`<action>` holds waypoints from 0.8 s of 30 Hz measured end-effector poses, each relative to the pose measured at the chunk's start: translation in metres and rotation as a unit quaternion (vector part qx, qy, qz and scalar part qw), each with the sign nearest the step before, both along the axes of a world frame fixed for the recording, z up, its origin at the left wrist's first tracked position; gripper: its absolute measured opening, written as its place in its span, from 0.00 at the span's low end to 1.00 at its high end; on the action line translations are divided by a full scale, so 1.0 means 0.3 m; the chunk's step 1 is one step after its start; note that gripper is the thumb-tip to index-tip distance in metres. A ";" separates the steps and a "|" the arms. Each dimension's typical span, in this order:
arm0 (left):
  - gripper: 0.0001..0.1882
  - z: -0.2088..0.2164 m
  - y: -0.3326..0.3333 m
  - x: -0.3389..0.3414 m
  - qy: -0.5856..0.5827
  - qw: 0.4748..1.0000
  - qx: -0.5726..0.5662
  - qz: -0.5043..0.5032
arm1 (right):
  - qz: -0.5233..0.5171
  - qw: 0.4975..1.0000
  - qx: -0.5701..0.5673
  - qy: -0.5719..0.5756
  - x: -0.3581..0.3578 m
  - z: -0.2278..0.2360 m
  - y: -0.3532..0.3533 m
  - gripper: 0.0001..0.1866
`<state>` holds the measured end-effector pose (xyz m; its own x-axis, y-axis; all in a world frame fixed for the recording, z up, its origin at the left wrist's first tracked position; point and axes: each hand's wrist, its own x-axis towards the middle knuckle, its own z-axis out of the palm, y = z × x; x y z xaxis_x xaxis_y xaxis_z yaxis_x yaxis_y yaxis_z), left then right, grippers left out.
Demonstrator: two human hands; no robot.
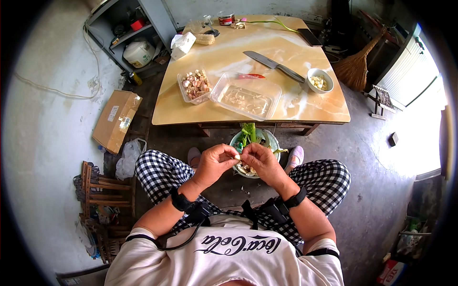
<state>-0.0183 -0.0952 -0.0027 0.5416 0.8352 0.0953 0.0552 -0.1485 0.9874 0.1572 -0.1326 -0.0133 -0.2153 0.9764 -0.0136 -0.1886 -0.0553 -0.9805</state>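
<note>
My left hand (214,161) and my right hand (261,162) meet over a bin, fingertips pinched around a small pale garlic clove (237,157). The clove sits between both sets of fingers, mostly covered by them. Below, the round bin (275,141) contains green leaves (248,133) and garlic skins (247,170). On the table ahead, a clear plastic tub (206,98) is full of unpeeled garlic cloves (196,85). Beside it lies a wide clear container (270,104) with loose bits of skin inside. Peeled cloves (318,83) fill part of a white bowl (311,88) at the right.
A large knife (274,64) lies on the marbled table (296,106), near a red chili (251,76). Farther back are a tissue pack (183,45), a tin (226,19), a green stalk (276,22) and a black phone (310,37). A cardboard box (116,119) stands left.
</note>
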 end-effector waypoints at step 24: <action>0.02 -0.038 0.031 -0.025 -0.214 0.921 -0.323 0.047 | -0.167 0.892 0.207 -0.365 0.023 -0.016 -0.001 0.07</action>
